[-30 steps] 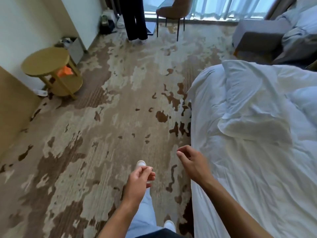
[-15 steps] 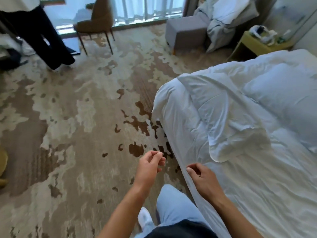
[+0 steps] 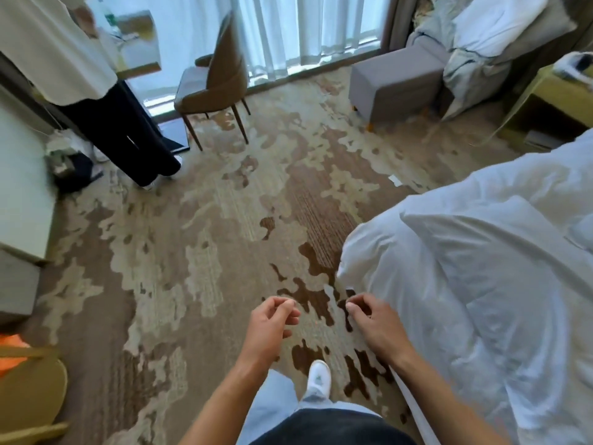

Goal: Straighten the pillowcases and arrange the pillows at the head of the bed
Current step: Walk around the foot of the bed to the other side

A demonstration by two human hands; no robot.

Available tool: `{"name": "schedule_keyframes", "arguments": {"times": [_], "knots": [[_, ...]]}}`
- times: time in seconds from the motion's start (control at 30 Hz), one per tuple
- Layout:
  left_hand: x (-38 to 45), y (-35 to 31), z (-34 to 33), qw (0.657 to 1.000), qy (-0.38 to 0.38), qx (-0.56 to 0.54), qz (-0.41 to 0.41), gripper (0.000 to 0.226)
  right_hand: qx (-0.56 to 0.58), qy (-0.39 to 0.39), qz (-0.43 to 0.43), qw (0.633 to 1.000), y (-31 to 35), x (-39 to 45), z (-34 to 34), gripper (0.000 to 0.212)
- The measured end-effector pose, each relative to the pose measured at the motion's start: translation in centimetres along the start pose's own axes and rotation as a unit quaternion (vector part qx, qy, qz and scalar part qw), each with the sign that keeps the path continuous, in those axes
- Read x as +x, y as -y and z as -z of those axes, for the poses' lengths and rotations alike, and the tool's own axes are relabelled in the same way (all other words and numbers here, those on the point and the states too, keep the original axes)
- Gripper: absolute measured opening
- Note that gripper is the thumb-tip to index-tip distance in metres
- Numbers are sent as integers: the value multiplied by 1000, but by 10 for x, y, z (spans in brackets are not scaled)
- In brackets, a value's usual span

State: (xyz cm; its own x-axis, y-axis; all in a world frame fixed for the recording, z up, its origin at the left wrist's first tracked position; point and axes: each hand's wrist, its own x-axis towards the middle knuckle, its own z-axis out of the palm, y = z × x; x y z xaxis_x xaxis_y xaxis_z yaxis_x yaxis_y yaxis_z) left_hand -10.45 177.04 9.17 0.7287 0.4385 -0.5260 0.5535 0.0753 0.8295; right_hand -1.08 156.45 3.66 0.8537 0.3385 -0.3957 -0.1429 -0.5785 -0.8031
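Note:
The bed (image 3: 401, 284), under rumpled white bedding, fills the right side of the head view. A flat, creased white pillowcase (image 3: 475, 252) lies across its near corner. The edge of a plumper pillow (image 3: 581, 232) shows at the far right. My left hand (image 3: 272, 322) hangs over the carpet with loosely curled fingers and holds nothing. My right hand (image 3: 375, 326) hovers just left of the bed's side, fingers curled downward, also empty and apart from the bedding. More white pillows or bedding (image 3: 494, 24) are piled on an armchair at the top right.
Another person (image 3: 122, 130) stands at the upper left beside a brown chair (image 3: 215, 85). A grey ottoman (image 3: 394, 81) sits by the window, a yellow-green nightstand (image 3: 558, 104) behind the bed. A round wooden table (image 3: 29, 390) is at the lower left. Patterned carpet (image 3: 208, 252) lies between.
The view has swung left and farther from the bed, so the bed now sits more to the right. Both hands stay in front of me, empty, a little closer together.

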Motion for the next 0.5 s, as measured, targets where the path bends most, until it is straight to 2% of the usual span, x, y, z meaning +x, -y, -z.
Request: {"name": "schedule_keyframes", "arguments": {"times": [0.13,0.27,0.37,0.5], "knots": [[88,-49,14,1000,-10,-7,13,21,4,-38,41,998,69,109,16,14],[191,-103,6,999,26,11,16,21,13,-86,36,996,105,209,39,13],[276,-151,-17,996,81,27,3,20,15,-135,-4,991,113,269,62,12],[371,-225,-73,981,175,78,-9,19,39,-199,-106,974,114,318,97,13]]}}
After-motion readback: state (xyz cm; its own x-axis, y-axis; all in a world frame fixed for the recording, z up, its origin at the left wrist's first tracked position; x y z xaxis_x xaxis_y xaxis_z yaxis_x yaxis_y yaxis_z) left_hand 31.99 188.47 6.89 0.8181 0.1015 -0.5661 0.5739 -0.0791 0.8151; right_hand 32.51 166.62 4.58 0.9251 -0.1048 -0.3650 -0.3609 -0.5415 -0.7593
